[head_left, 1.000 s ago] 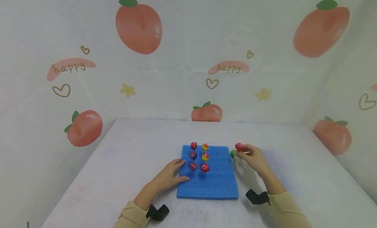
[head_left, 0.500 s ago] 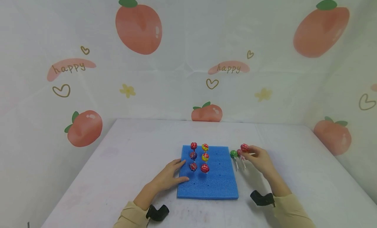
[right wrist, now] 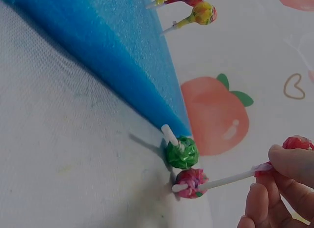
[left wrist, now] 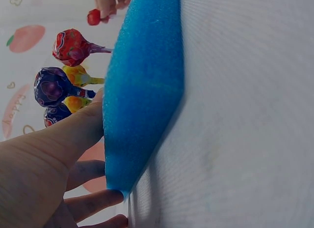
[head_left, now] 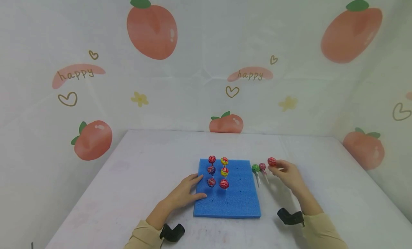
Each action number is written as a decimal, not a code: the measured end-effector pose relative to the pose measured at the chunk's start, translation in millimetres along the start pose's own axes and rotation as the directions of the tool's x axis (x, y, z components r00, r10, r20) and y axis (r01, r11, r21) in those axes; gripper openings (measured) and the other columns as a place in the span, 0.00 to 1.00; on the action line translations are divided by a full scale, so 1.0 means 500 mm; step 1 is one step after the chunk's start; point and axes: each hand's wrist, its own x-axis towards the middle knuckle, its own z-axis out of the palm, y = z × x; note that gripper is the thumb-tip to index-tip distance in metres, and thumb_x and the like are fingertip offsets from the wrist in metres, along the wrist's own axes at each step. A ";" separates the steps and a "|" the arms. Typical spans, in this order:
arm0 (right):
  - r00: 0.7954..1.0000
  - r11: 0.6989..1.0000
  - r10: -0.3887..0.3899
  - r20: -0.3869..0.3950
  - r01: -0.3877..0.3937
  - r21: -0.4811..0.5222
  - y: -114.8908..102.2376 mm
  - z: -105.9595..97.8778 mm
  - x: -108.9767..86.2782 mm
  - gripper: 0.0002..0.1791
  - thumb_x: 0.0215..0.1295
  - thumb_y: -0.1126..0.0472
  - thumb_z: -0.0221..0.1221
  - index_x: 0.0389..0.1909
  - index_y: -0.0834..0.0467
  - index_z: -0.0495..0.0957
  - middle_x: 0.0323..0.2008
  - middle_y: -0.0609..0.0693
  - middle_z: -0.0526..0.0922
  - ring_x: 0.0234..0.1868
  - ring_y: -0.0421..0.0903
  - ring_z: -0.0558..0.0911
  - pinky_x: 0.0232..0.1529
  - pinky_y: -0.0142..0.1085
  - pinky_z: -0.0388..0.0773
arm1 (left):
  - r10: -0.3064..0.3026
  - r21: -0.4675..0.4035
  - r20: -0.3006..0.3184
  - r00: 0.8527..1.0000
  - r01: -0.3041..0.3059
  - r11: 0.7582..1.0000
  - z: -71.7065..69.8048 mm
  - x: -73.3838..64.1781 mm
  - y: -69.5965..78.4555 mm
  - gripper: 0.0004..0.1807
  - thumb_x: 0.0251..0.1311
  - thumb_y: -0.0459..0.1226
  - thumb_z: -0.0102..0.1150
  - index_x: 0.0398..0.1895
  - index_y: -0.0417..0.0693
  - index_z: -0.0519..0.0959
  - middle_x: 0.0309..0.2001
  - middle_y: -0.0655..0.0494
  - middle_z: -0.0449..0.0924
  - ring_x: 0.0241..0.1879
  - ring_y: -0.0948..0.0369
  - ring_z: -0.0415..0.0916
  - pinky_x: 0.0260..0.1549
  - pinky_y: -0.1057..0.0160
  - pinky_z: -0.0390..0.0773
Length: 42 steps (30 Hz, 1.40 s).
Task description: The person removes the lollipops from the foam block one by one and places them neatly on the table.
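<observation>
My right hand [head_left: 287,174] pinching red lollipop [head_left: 271,161] by wrapper neck [right wrist: 263,167], 2 o'clock of blue foam [head_left: 243,206]. Left hand [head_left: 182,192], fingers relaxed, rests on foam's 9 o'clock edge. Risk: stick [right wrist: 228,180] could clip nearby pink lollipop [head_left: 262,166], set it and green lollipop [head_left: 255,168] rolling; left easing off, foam could slide.

From above, the head view faces forward and down over the table [head_left: 148,163]; both wrist views sit low, close, tilted sideways; all share the foam [head_left: 241,206].
</observation>
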 end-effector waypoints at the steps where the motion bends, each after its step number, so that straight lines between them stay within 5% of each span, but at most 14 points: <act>1: 1.000 1.000 0.003 0.001 -0.003 -0.001 0.000 -0.002 -0.001 0.22 0.64 0.55 0.58 0.51 0.67 0.74 0.47 0.65 0.80 0.41 0.52 0.82 0.40 0.36 0.79 | 0.000 0.001 0.000 1.000 0.000 1.000 0.000 0.000 0.000 0.40 0.56 0.52 0.60 0.68 0.41 0.62 0.68 0.37 0.59 0.68 0.40 0.55 0.64 0.40 0.60; 8: 1.000 1.000 0.002 0.002 -0.002 -0.021 0.009 -0.008 -0.003 0.22 0.64 0.55 0.57 0.51 0.69 0.74 0.47 0.67 0.79 0.42 0.54 0.81 0.42 0.41 0.80 | -0.003 0.004 0.002 1.000 0.003 1.000 -0.001 -0.001 0.002 0.40 0.57 0.52 0.60 0.68 0.41 0.62 0.68 0.37 0.59 0.68 0.41 0.56 0.64 0.40 0.61; 19: 1.000 1.000 -0.007 0.025 0.007 -0.020 0.030 -0.012 0.007 0.23 0.64 0.54 0.58 0.48 0.71 0.74 0.46 0.68 0.80 0.37 0.46 0.80 0.34 0.30 0.74 | -0.013 -0.003 0.005 1.000 0.013 1.000 -0.003 -0.002 0.006 0.40 0.57 0.51 0.60 0.68 0.41 0.62 0.68 0.37 0.59 0.68 0.41 0.55 0.64 0.40 0.60; 28: 0.994 0.995 0.087 0.071 -0.084 -0.048 0.038 -0.011 0.015 0.25 0.63 0.52 0.57 0.49 0.70 0.74 0.47 0.68 0.79 0.40 0.51 0.79 0.39 0.39 0.80 | -0.025 -0.006 0.013 1.000 0.025 1.000 -0.005 -0.004 0.008 0.40 0.57 0.52 0.60 0.68 0.41 0.61 0.68 0.38 0.58 0.69 0.41 0.55 0.64 0.40 0.60; 42: 0.981 0.988 0.149 0.124 -0.141 -0.065 0.039 -0.014 0.024 0.26 0.63 0.52 0.57 0.49 0.72 0.73 0.37 0.62 0.80 0.34 0.47 0.75 0.32 0.31 0.75 | -0.021 -0.005 0.008 1.000 0.021 1.000 -0.007 -0.004 0.011 0.40 0.57 0.51 0.60 0.68 0.40 0.61 0.68 0.37 0.59 0.69 0.41 0.55 0.64 0.40 0.60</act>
